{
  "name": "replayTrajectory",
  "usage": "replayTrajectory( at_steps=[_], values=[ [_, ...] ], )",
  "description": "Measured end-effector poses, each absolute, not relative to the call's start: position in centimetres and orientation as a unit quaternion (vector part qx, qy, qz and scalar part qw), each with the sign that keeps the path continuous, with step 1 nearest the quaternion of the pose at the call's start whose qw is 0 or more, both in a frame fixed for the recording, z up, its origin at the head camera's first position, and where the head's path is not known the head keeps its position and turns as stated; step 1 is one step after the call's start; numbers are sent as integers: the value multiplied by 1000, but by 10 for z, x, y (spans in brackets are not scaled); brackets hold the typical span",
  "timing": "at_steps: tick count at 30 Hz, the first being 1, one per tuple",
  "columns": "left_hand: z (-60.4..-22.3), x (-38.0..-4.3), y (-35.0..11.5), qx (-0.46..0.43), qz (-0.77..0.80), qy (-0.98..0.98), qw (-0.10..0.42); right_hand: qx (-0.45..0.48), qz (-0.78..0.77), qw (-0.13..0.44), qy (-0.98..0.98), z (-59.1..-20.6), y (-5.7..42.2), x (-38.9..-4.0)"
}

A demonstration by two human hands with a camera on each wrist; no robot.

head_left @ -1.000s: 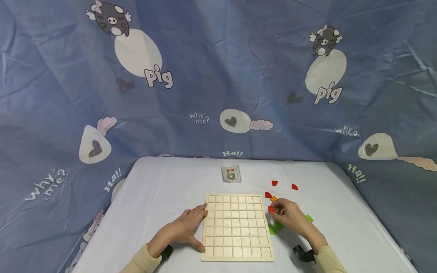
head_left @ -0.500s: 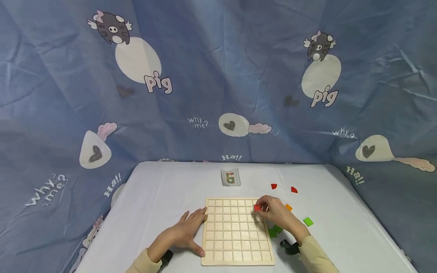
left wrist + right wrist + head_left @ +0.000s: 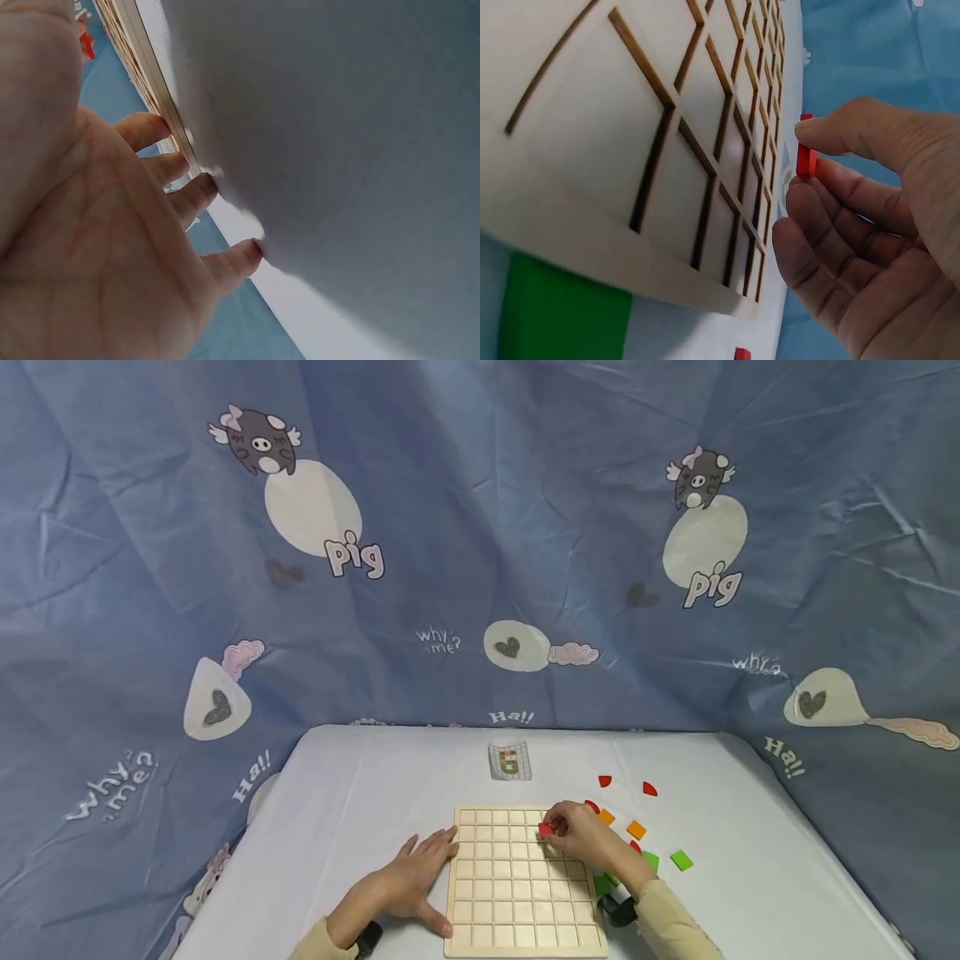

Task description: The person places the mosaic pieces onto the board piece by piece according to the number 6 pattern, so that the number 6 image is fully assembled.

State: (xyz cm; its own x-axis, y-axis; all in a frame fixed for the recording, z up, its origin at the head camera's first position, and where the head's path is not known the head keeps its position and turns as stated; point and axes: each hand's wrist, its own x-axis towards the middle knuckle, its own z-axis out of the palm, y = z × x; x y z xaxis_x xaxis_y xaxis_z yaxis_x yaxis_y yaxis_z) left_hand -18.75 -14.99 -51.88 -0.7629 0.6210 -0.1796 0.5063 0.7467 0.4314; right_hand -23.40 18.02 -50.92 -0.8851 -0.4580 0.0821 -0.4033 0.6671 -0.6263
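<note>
A flat red piece (image 3: 546, 831) is pinched between the thumb and fingers of my right hand (image 3: 588, 837). That hand hovers over the upper right part of a pale wooden grid board (image 3: 510, 881). In the right wrist view the red piece (image 3: 806, 154) appears edge-on, apart from the board. My left hand (image 3: 415, 881) rests along the board's left side, fingers spread, the thumb near its lower left corner. The left wrist view shows some fingertips (image 3: 154, 129) touching the board's edge (image 3: 150, 71), while the little finger lies on the cloth.
Right of the board lie several loose pieces: red quarter-rounds (image 3: 605, 781), orange squares (image 3: 636, 830) and green pieces (image 3: 682, 860). A small printed pattern card (image 3: 510, 762) lies behind the board. A blue patterned curtain (image 3: 480, 543) hangs around the white-covered table (image 3: 360, 810).
My right hand has carried the red piece leftward from the loose pieces to above the board. My left hand has stayed at the board's left edge. The head view has tilted slightly upward.
</note>
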Motion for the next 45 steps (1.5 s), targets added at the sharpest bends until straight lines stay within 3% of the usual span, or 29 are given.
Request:
replayTrajectory(
  at_steps=[32,45],
  values=[
    [-519,-186,-149,305,179,923,154,-242,-332,74,909,-520,170,-246],
    [-521,-187,-149,304,187,921,157,-242,-316,63,915,-517,162,-249]
  ],
)
